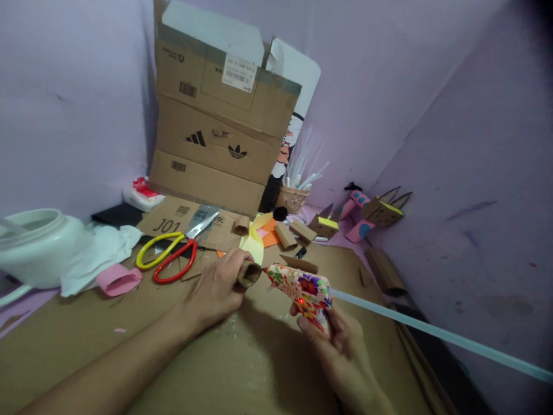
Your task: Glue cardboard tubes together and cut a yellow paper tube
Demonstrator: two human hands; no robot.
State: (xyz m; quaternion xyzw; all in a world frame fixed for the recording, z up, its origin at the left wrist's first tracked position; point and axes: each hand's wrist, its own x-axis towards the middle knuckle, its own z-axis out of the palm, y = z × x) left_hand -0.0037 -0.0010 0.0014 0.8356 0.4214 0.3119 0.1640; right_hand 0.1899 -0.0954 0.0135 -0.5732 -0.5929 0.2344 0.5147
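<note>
L hand grips cardbd tube over cardbd sheet; R hand holds floral glue gun, nozzle by tube's rim. Behind: 1 pr scissors, flat pc marked "J01," upright cardbd panel w/ 2 Adidas logos.

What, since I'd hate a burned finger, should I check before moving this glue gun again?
1. Left hand gripping the cardboard tube: ok.
2. Right hand around the glue gun handle: ok.
3. Red light on the gun: ok, lit.
4. Glue stick behind the gun: ok, a long length sticks out of its rear.
5. Nozzle well away from the left hand: not ok, it looks close, right by the tube's open end.
6. Glue melted: cannot tell.
</note>
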